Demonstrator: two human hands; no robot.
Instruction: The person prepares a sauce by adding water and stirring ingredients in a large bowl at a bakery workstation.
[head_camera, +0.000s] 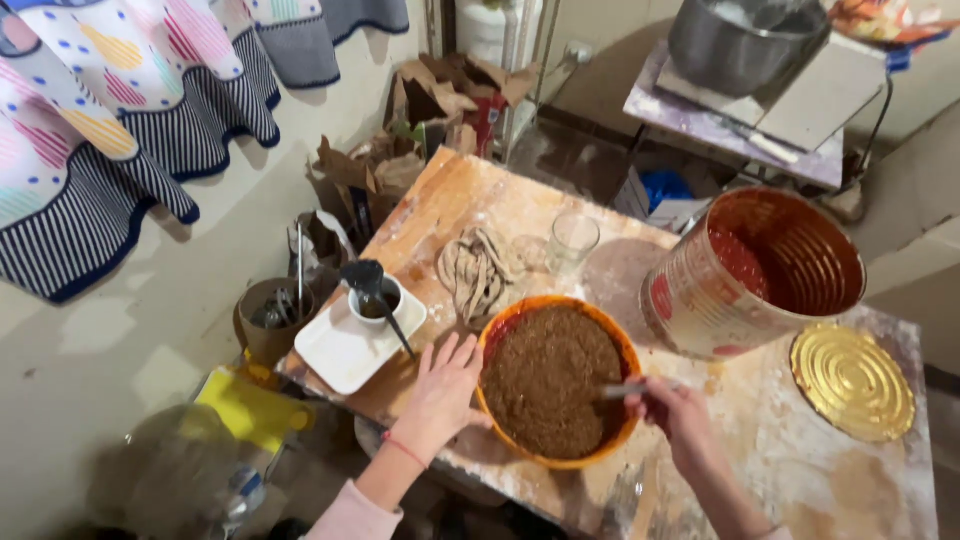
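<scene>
Glossy orange plastic bowl (560, 455); ribbed shiny metal can (755, 270); floury rough wooden table (800, 470); clear glass (572, 242).

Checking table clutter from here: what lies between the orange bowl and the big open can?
In the head view, only bare floured tabletop separates the orange bowl from the big open can; nothing stands there.
</scene>
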